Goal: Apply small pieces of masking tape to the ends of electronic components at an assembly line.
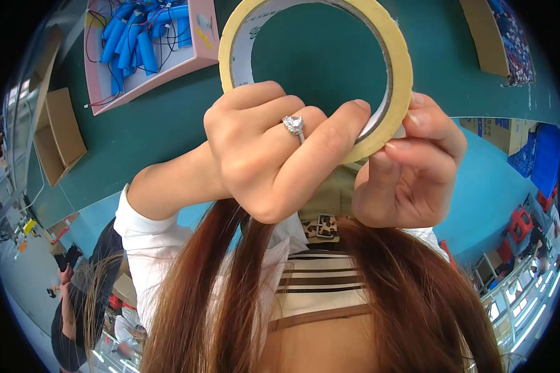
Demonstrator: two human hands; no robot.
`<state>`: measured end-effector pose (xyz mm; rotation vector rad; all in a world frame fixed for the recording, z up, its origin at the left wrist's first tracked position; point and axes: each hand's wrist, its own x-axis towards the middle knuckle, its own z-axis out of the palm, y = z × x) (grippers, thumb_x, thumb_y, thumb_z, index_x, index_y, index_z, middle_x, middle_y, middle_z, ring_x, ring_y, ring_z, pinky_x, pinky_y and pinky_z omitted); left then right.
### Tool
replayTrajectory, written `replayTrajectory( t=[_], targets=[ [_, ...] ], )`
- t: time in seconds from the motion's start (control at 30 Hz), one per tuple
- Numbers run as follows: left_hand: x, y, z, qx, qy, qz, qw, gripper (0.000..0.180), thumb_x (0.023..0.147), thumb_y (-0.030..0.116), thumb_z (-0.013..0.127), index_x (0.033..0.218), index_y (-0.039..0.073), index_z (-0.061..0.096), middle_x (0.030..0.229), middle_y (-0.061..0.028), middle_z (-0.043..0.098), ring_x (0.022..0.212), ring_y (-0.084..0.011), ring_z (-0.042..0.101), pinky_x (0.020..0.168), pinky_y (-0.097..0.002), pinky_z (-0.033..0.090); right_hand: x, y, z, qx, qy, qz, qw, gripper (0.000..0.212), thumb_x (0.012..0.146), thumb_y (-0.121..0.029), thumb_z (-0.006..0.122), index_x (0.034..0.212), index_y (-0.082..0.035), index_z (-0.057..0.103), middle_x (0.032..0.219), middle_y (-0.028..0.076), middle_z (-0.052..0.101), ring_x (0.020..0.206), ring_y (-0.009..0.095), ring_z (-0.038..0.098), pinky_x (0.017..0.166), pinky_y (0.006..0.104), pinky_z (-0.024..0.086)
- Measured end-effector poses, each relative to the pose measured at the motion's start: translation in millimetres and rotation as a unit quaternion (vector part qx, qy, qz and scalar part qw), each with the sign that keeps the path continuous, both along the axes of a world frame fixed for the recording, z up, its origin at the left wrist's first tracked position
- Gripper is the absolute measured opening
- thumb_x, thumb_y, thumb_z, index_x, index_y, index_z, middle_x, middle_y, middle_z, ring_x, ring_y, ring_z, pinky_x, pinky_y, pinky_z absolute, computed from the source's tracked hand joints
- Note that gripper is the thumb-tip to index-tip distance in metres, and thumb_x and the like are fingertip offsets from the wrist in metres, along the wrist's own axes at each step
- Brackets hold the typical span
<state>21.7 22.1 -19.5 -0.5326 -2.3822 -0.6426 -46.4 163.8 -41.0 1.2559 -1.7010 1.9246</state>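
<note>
A large roll of pale yellow masking tape [399,56] is held up in front of me, its white cardboard core facing partly toward me. My left hand [261,155], with a ring on one finger, is closed round the lower left of the roll. Its thumb tip rests at the inner edge of the core. At the lower right of the roll, the fingertips of my right hand [417,168] pinch the tape's outer edge. A small pale bit, apparently the tape's end, shows between those fingertips.
On the green table [162,137], a pink box [196,62] at the far left holds several blue wired cylinders [127,40]. A cardboard box [59,137] stands left of it. Another carton [484,37] with small parts sits far right, above blue bins [544,155]. A person [74,311] stands at left.
</note>
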Motion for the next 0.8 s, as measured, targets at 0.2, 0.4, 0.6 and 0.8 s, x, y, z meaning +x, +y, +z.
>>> replayTrajectory(
  t=[0.2,0.4,0.6,0.8],
  targets=[
    [-1.0,-1.1,-0.5,-0.003,0.003,-0.007,1.0,0.032,0.056,-0.005,0.062,0.085,-0.014,0.056,0.055,-0.0081,0.051,0.039,-0.015,0.045,0.037,-0.0252,0.035,-0.3,-1.2,-1.9,-0.008,-0.001,-0.002,1.0,0.007,0.078,-0.002,0.06,0.078,0.003,0.054,0.099,0.018,0.052,0.089,0.029,0.057,0.076,0.0317,0.047],
    [-0.6,0.0,-2.1,0.012,0.007,-0.005,1.0,0.033,0.054,-0.004,0.062,0.085,-0.014,0.056,0.055,-0.0082,0.051,0.039,-0.0149,0.045,0.037,-0.0251,0.035,-1.7,-0.8,-1.8,-0.008,0.003,0.008,1.0,0.007,0.078,-0.002,0.06,0.078,0.003,0.054,0.098,0.018,0.052,0.088,0.029,0.056,0.075,0.0309,0.048],
    [-1.8,1.4,-2.6,0.031,0.012,-0.007,0.999,0.034,0.051,-0.004,0.063,0.083,-0.015,0.056,0.053,-0.0084,0.05,0.038,-0.0146,0.045,0.036,-0.0242,0.034,-1.2,-1.7,-3.1,-0.009,0.005,-0.001,1.0,0.008,0.078,-0.002,0.06,0.078,0.002,0.054,0.098,0.017,0.052,0.087,0.028,0.056,0.074,0.0301,0.047],
    [-10.5,7.6,-18.7,0.059,0.125,0.043,0.99,0.04,0.042,0.011,0.053,0.076,-0.007,0.06,0.045,0.0029,0.036,0.035,-0.0051,0.035,0.033,-0.0187,0.022,-3.0,-1.6,-4.3,-0.005,0.016,0.007,1.0,0.007,0.079,-0.002,0.06,0.079,0.002,0.054,0.098,0.017,0.052,0.087,0.027,0.056,0.075,0.0292,0.047]
  ],
)
